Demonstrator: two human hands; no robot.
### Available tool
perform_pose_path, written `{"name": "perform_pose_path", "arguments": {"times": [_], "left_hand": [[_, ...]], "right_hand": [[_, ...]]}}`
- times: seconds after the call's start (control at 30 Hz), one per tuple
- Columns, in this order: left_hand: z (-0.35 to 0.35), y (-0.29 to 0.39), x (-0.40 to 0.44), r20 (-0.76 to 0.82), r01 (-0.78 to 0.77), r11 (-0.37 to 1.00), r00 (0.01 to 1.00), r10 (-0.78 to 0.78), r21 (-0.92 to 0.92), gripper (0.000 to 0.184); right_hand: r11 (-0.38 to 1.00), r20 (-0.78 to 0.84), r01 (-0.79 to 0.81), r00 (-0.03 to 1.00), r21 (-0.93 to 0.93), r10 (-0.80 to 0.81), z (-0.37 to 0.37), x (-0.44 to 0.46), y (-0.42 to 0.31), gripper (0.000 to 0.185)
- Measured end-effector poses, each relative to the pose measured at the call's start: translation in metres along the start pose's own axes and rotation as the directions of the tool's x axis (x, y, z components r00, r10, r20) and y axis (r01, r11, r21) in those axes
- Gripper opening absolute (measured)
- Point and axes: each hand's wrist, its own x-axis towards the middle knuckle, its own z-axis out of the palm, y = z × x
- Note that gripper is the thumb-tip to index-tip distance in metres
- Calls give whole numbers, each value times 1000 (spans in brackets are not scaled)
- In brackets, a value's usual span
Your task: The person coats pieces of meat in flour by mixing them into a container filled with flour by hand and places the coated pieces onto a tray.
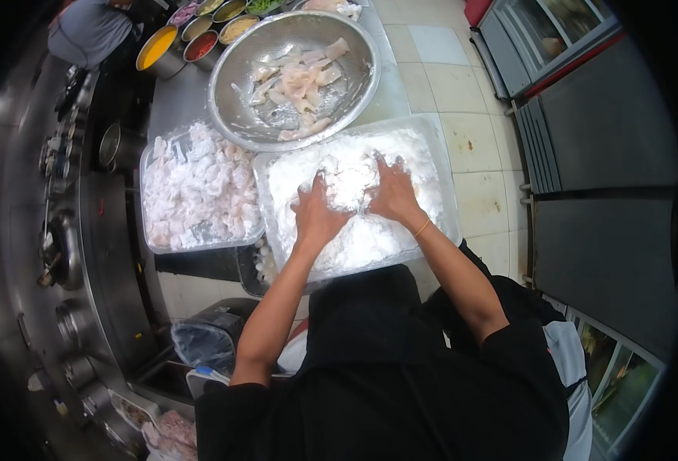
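Powder (pixel 348 184), white and fine, heaped centrally

The bare left hand (pixel 320 215) and bare right hand (pixel 393 194) stood apart, fingers spread, tips dipped into the powder, clamped on nothing visible. The heap lay directly between them, about equally near each. It sat inside a translucent, rectangular plastic tub (pixel 445 180), long axis running side to side, by the right edge of the silver metal counter (pixel 177 104).

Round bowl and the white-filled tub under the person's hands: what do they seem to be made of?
Round bowl: metal, probably stainless steel, with a smooth, shiny finish; its silvery-grey wall and rim catch bright highlights.

Tub: most likely plastic, with a milky, semi-clear look; its rim and side are pale and whitish, though the white powder inside makes the finish harder to judge.
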Motion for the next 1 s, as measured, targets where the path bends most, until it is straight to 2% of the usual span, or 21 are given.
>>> {"name": "perform_pose_path", "arguments": {"times": [0.03,0.1,0.17,0.27,0.33,0.37,0.47,0.5,0.6,0.63,0.73,0.83,0.93,0.97,1.0], "left_hand": [[-1,3,6,-61,8,1000,998,-9,-21,85],[-5,0,18,-5,-30,947,1000,30,-320,74],[-5,-4,24,24,-28,826,998,50,-563,65],[-8,-7,24,56,41,626,998,3,-779,53],[-21,-6,15,90,108,521,994,-60,-847,48],[-20,-13,15,72,96,523,995,-66,-847,45],[-30,-20,4,-18,104,742,988,-155,-662,45],[-24,-31,3,-72,99,794,981,-177,-600,46],[-36,-22,-12,-83,70,895,989,-118,-440,46],[-35,-21,-16,-143,36,917,985,-100,-398,45],[-50,5,-31,-139,70,966,985,-107,-248,58],[-32,-11,-28,-211,-68,986,977,34,-154,74],[-6,-11,-16,-98,-40,999,994,42,15,88],[-3,-4,-14,-149,-65,993,986,80,100,86],[-1,-8,-7,-143,-55,998,988,50,-30,83]], "right_hand": [[997,9,8,1000,78,-8,5,5,2,94],[958,51,0,999,287,-16,-1,10,0,93],[848,119,-41,992,528,-27,-27,7,-13,94],[729,112,-37,992,683,-54,-31,2,-13,86],[771,139,-51,989,635,-49,-42,2,-12,74],[790,153,-59,987,611,-44,-48,3,-12,69],[855,164,-140,984,500,65,-58,5,-6,57],[903,28,-80,997,421,76,-36,10,12,52],[930,-34,2,999,367,12,-46,13,20,54],[943,13,-21,1000,332,17,-57,9,15,59],[969,64,71,994,235,-88,-55,11,13,74],[981,135,193,972,3,-191,-55,5,-11,89],[979,248,146,963,-145,-107,-42,6,-34,103],[982,199,141,973,-127,-114,-31,7,-35,98],[986,179,145,975,-86,-127,-13,12,-29,96]]}}
